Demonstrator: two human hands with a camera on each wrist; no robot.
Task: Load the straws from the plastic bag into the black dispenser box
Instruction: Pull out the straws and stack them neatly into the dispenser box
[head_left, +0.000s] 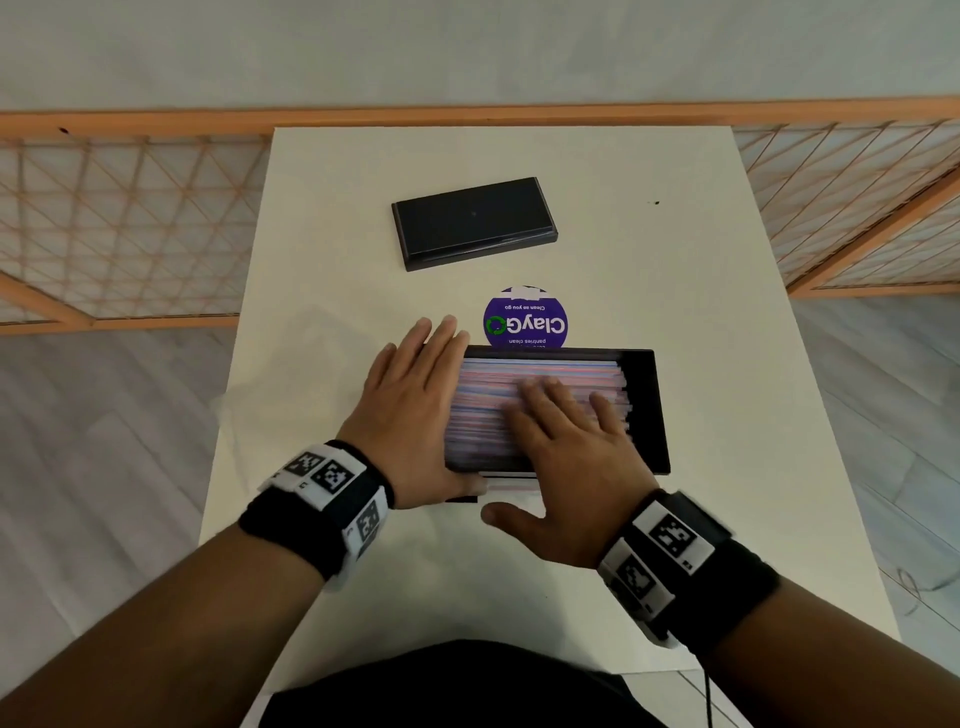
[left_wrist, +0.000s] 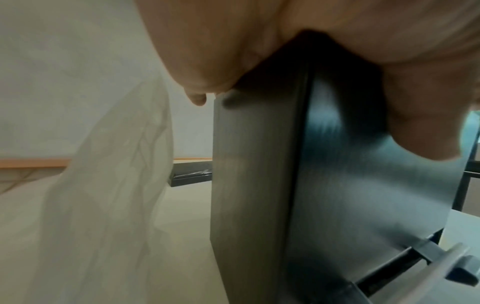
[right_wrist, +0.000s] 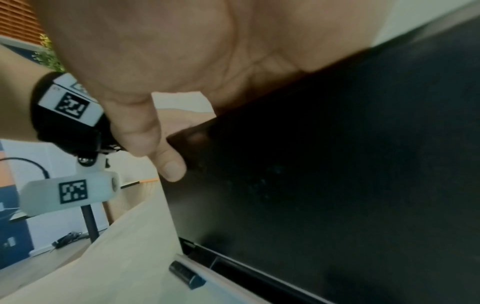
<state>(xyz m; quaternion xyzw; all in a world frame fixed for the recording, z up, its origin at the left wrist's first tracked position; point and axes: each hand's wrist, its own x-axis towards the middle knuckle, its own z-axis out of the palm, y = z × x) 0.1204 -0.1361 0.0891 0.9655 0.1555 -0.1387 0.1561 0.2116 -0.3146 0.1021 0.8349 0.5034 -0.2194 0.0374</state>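
The black dispenser box (head_left: 647, 415) lies open in the middle of the white table, filled with pink and blue straws (head_left: 540, 371). My left hand (head_left: 415, 395) rests over the box's left end with fingers straight and the thumb at the near corner. In the left wrist view the palm sits on the box's dark wall (left_wrist: 259, 164). My right hand (head_left: 566, 431) lies flat on top of the straws, thumb spread out in front of the box's front wall (right_wrist: 337, 164). The clear plastic bag (left_wrist: 116, 164) lies crumpled just left of the box.
The box's black lid (head_left: 474, 222) lies flat farther back on the table (head_left: 701, 270). A round purple sticker (head_left: 524, 317) sits right behind the box. A wooden lattice fence (head_left: 130, 218) runs behind the table, with floor on both sides.
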